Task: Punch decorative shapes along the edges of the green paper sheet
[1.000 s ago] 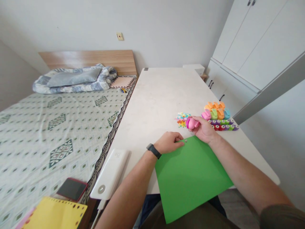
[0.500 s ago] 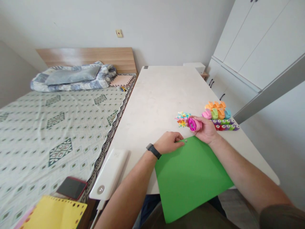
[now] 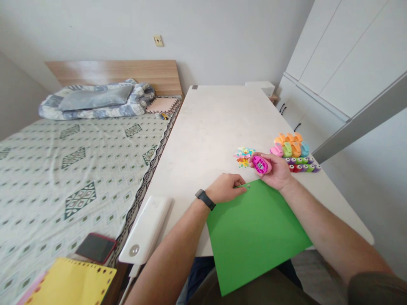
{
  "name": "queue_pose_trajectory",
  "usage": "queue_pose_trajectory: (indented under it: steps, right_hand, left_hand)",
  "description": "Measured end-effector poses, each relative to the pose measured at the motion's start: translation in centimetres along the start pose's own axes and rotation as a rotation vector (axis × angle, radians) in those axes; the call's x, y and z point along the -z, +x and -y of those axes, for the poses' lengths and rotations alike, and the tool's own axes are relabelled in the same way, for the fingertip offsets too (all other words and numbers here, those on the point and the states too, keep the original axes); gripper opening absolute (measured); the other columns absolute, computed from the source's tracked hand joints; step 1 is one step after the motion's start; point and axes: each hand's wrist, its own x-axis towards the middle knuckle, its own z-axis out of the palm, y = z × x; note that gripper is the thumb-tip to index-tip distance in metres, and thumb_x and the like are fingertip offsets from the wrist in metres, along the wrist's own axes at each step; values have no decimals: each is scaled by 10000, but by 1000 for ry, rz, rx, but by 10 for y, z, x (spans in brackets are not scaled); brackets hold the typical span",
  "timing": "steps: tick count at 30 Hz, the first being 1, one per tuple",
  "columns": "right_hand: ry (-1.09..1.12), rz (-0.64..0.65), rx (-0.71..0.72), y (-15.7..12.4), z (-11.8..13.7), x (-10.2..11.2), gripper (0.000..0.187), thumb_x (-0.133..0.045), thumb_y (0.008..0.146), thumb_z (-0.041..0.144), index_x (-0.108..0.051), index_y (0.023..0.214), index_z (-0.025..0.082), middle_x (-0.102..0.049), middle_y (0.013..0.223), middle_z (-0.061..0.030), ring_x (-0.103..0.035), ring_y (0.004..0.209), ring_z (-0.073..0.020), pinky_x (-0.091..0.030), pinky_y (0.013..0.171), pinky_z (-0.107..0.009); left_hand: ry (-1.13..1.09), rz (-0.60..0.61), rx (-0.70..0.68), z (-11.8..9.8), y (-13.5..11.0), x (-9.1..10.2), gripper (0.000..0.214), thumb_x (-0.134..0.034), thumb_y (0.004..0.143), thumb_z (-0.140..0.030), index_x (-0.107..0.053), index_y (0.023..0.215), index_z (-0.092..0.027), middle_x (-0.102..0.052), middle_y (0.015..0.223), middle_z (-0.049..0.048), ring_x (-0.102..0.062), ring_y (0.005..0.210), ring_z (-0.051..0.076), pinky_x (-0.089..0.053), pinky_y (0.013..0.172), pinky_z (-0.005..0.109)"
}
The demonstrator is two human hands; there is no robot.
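A pink craft punch (image 3: 261,165) rests in my right hand (image 3: 277,171), its underside with a dark cut-out turned toward me. My left hand (image 3: 227,187) pinches the top edge of a green sheet of paper (image 3: 257,233) between thumb and fingers. The sheet hangs over the table's front edge toward my lap. A small punched hole (image 3: 249,185) shows at its top edge, just right of my left thumb. Beyond the punch lies a little heap of colourful paper cut-outs (image 3: 244,156).
More craft punches (image 3: 294,148) in several colours stand in rows on the white table (image 3: 219,123), right of my right hand. A white power strip-like box (image 3: 146,228) with a cable lies at the left edge. On the bed sit a phone (image 3: 96,248) and punched yellow paper (image 3: 73,281).
My right hand has tilted the pink punch so that its underside faces me more. My left hand and the green paper stay nearly in place.
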Motion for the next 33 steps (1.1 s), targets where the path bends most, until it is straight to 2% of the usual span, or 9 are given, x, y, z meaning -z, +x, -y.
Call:
queue_pose_trajectory:
  steps: [4,8,13,17,22,25,27,30,33]
  right_hand:
    - [-89,-30,82,-2,7,-1,194,-622,828,286,-723,947,170,-761,935,-105,-717,820,-236,-600,641,-345]
    - [-244,-82,184,-7,17,-3,184,-619,829,329,-707,922,198,-760,919,-96,-723,872,-275,-606,787,-435]
    - [-440,-92,228,-16,31,-2,177,-662,820,341,-698,929,208,-757,914,-89,-715,831,-273,-596,760,-440]
    - [-500,-55,186,-19,34,1,184,-705,819,340,-701,936,197,-755,911,-98,-701,774,-249,-577,681,-395]
    - [-532,6,92,-19,26,2,193,-729,845,354,-704,955,198,-756,877,-88,-698,774,-227,-552,656,-345]
    - [-543,-1,84,-17,21,2,185,-733,848,354,-702,951,203,-753,841,-74,-694,766,-220,-546,655,-333]
    - [-542,-4,93,-17,19,3,180,-730,851,354,-702,946,204,-756,846,-73,-693,758,-216,-543,653,-333]
    - [-527,-29,131,-16,19,3,170,-727,855,351,-703,933,201,-761,880,-82,-693,763,-217,-545,654,-337]
    - [-506,-66,168,-15,21,3,155,-720,859,341,-702,916,197,-759,906,-89,-700,789,-217,-554,668,-329]
  left_hand:
    - [-22,10,-19,0,-1,-1,223,-670,879,-379,-737,930,-172,-754,834,34,-639,704,134,-448,641,233]
    - [-29,41,-44,-2,-2,-1,200,-669,882,-351,-752,902,-170,-748,801,27,-634,693,130,-450,651,232]
    - [21,72,-114,-5,-6,0,171,-667,886,-317,-762,867,-175,-731,760,11,-619,673,125,-428,640,236]
    - [51,116,-172,-9,-9,-2,184,-641,913,-313,-768,873,-186,-723,755,10,-612,663,126,-429,652,250]
    - [92,85,-248,-15,-9,-5,170,-631,923,-296,-755,965,-187,-731,946,72,-659,823,167,-489,801,275]
    - [134,92,-254,-17,-8,-7,154,-608,934,-280,-725,967,-184,-720,943,76,-665,845,180,-502,805,287]
    - [133,84,-263,-17,-8,-8,131,-595,940,-261,-702,933,-187,-727,1010,84,-680,967,203,-508,851,293]
    - [125,38,-276,-15,-9,-9,121,-595,938,-250,-677,881,-181,-680,1258,115,-632,1198,239,-507,940,305]
    - [143,21,-266,-13,-9,-11,110,-611,929,-259,-680,898,-178,-625,1353,115,-670,1104,215,-522,946,316]
